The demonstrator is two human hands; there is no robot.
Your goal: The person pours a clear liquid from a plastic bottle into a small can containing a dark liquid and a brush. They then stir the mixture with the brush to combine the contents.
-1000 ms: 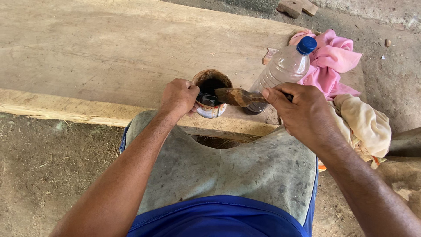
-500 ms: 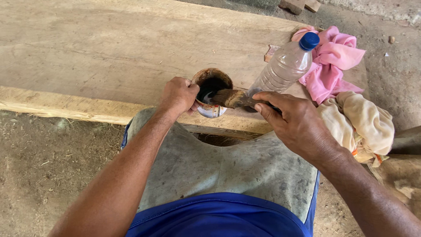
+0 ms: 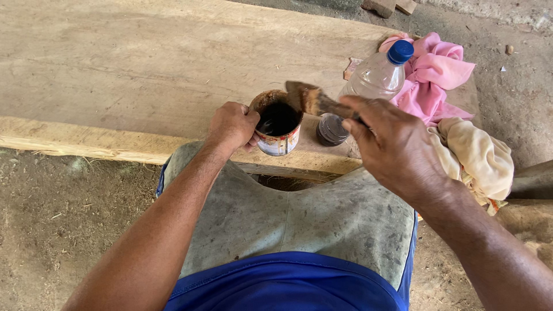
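**Over the tin, a loaded brush**

At the near edge of the wooden table, a small round tin stands upright, its inside dark with liquid and its rim stained brown. A paintbrush is held just above the tin's far right rim, bristles pointing left and coated brown. Left hand is closed around the tin's left side, fingers wrapped against its wall. Right hand is closed on the brush handle, to the right of the tin.

Just right of the tin lies a clear plastic bottle with a blue cap, tilted, its base near the table edge. Farther right, a pink cloth sits on the table's end, with a cream cloth nearer. Below the table edge are the person's knees in grey, dusty fabric.
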